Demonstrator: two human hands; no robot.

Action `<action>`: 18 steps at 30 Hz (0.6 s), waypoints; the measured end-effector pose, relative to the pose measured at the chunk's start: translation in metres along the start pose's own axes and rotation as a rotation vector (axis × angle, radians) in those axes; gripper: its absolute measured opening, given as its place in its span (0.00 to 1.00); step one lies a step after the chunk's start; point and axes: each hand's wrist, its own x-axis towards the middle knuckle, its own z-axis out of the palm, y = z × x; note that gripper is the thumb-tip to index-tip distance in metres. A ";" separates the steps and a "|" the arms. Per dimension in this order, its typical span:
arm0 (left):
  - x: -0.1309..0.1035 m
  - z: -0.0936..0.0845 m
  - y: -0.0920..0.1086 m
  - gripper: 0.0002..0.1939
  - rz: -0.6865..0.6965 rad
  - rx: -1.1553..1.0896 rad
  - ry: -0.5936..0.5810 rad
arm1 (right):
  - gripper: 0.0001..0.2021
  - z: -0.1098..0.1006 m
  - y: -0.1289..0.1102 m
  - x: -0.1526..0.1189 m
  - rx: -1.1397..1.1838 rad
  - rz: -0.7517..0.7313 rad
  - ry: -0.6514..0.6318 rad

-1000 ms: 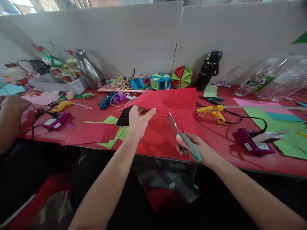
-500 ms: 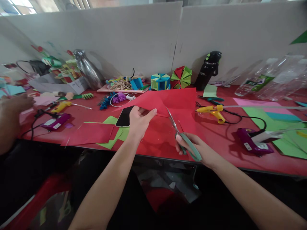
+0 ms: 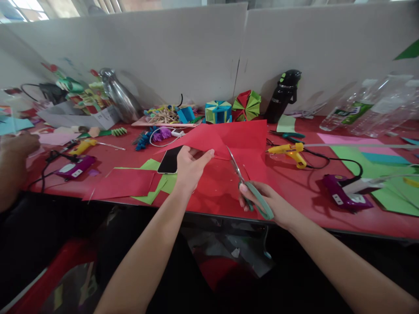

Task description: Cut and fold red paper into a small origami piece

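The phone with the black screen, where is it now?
The phone lies on the red table in the head view, left of the middle, right beside the left hand, partly over green paper.

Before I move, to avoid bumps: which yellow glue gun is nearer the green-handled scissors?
The yellow plastic glue gun just right of the large red paper sheet; the other lies far left.

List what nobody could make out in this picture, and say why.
Phone, head view: partly covered by the left hand.
Whatever lies under the red sheet, head view: hidden by the sheet.
Other person's arm, head view: cut off by the left edge.
Purple box at right, head view: label print too small.
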 end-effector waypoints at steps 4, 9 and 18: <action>0.000 -0.001 0.000 0.17 0.000 -0.002 0.002 | 0.21 0.000 0.001 0.000 0.003 0.000 -0.005; 0.000 -0.001 -0.001 0.17 -0.006 -0.019 -0.008 | 0.21 -0.001 0.002 -0.002 0.006 -0.004 -0.004; 0.000 -0.002 -0.003 0.17 0.001 -0.012 -0.003 | 0.21 0.000 0.000 -0.001 0.013 -0.002 -0.008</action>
